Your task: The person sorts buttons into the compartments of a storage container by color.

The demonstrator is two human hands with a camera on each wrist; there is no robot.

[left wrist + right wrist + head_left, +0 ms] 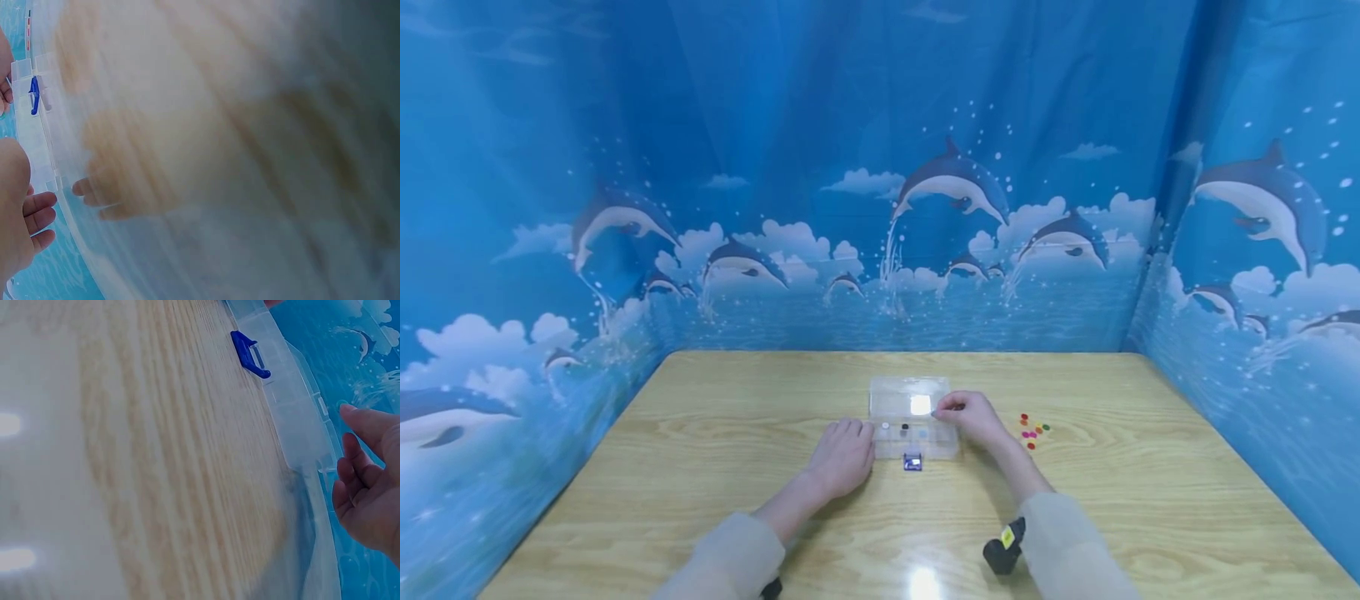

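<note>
A clear plastic compartment box lies on the table with its lid raised at the back. A blue latch sits at its front. Inside are a white disc and a black disc. My left hand rests against the box's left side, fingers loosely extended in the left wrist view. Over the box's right side, my right hand pinches a small green disc between thumb and finger; the fingers mostly cover it.
Several small coloured discs, red, pink, orange and green, lie loose to the right of the box. The wood-grain table meets a blue dolphin-print curtain along the back and sides. Black wrist devices sit by the sleeves.
</note>
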